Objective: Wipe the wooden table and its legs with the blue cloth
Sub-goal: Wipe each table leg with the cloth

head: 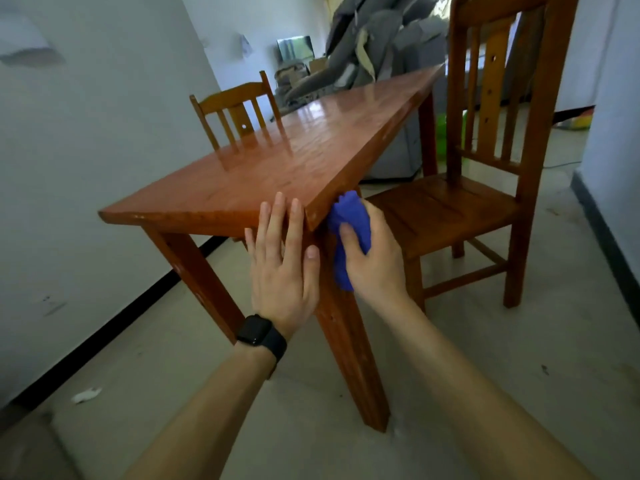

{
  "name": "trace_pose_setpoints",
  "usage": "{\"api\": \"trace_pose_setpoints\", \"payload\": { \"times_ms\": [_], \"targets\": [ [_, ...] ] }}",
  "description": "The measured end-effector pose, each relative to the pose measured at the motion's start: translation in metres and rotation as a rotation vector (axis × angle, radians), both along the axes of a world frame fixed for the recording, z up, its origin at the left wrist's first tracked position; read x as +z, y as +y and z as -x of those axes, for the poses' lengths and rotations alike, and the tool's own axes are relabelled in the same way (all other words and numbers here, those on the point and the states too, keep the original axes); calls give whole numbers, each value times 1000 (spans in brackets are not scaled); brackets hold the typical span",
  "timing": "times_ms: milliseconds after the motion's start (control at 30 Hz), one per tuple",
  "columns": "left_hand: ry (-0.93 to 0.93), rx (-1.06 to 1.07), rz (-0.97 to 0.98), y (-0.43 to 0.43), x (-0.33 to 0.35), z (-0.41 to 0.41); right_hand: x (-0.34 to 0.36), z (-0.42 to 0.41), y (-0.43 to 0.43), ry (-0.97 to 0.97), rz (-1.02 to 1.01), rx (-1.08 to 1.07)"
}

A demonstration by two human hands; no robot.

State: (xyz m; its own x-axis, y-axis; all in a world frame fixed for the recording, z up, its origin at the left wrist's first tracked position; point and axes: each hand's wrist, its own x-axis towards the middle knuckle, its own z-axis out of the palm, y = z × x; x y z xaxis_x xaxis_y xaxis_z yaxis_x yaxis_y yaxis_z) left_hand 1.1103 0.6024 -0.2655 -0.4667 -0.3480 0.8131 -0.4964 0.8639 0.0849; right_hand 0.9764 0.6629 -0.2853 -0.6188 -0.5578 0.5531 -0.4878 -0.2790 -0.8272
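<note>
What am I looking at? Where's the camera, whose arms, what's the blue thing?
No robot here: there is one camera, worn on a person's head and looking forward and down, so both arms are the wearer's own. The left hand, with a black watch on its wrist, lies flat with straight fingers on the near corner of the wooden table. The right hand grips a bunched blue cloth and holds it against the top of the near table leg, just under the tabletop's edge. One wooden chair stands beside the table on the right, and another chair stands at its far side.
</note>
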Motion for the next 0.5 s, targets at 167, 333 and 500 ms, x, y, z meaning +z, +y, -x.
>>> {"api": "trace_pose_setpoints", "payload": {
  "times_ms": [167,333,500],
  "targets": [
    [-97,48,103,-12,12,-18,-97,-32,-20,-106,-143,50],
    [-88,70,91,-10,11,-13,-209,-21,18,-139,-675,58],
    [-16,53,40,-10,6,-2,-101,-3,4,-196,-226,49]
  ]
}}
